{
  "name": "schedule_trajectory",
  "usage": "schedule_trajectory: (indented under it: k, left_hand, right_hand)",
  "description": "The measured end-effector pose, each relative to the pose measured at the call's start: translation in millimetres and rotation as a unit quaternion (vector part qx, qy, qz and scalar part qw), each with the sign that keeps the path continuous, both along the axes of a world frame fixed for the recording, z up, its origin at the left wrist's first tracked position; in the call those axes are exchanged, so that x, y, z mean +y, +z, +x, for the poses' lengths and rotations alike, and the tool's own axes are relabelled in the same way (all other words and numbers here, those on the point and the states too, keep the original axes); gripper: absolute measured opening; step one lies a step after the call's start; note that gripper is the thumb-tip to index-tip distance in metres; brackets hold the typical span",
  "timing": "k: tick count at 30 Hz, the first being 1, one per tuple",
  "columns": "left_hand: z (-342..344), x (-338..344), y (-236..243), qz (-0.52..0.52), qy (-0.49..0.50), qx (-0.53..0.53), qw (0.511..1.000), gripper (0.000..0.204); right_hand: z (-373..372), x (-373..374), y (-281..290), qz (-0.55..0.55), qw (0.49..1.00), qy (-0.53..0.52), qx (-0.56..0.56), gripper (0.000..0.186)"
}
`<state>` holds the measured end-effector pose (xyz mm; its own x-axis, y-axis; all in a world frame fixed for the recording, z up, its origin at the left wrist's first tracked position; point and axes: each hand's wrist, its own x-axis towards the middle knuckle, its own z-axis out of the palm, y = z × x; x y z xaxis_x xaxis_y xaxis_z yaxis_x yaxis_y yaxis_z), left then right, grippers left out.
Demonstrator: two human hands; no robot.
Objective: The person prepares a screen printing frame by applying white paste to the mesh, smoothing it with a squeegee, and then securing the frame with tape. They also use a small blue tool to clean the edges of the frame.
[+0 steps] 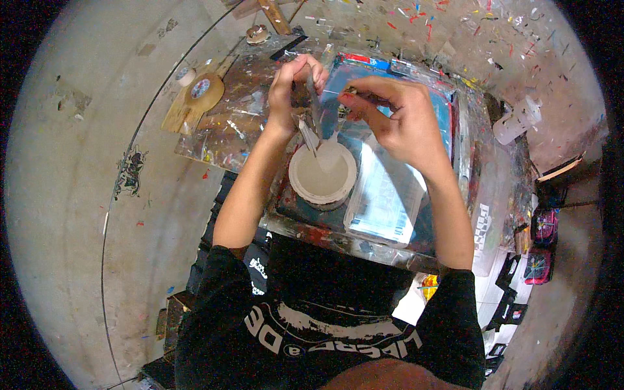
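Observation:
My left hand is raised above a round cup of pale grey, creamy substance, its fingers wrapped round a flat grey tool, probably a scraper, held upright. A pale, smeared flat stick slants down from below that hand into the cup. My right hand is just to the right, thumb and index finger curled close together beside the tool; what is between them, if anything, is too small to make out. Under it lies a blue and white printed sheet on a dark, paint-stained board.
A paint-spattered worktable extends around the board. A tape roll on a wooden piece and a small pale roll sit at left. A translucent container stands at right, pink and black items lower right, spattered wall behind.

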<state>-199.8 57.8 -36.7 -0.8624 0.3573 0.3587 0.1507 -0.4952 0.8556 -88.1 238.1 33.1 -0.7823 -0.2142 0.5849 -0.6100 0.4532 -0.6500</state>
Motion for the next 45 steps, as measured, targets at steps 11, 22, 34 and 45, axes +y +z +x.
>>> schedule_trajectory:
  k: [11, 22, 34, 45]
  left_hand:
    - [0, 3, 8, -0.051, 0.049, 0.047, 0.996, 0.045]
    - [-8, 0, 4, -0.012, 0.043, 0.027, 0.999, 0.042]
    - [-9, -1, 5, 0.042, -0.023, -0.03, 0.998, 0.043]
    - [-9, -9, -1, 0.026, -0.013, 0.021, 0.999, 0.038]
  right_hand:
    - [-3, 4, 25, -0.056, 0.998, -0.025, 0.033, 0.014]
    - [-21, 39, 31, -0.218, 0.975, 0.034, 0.006, 0.024]
    - [-35, 23, -35, -0.155, 0.976, 0.051, -0.147, 0.019]
    - [-34, 33, 16, -0.243, 0.967, 0.079, -0.005, 0.021]
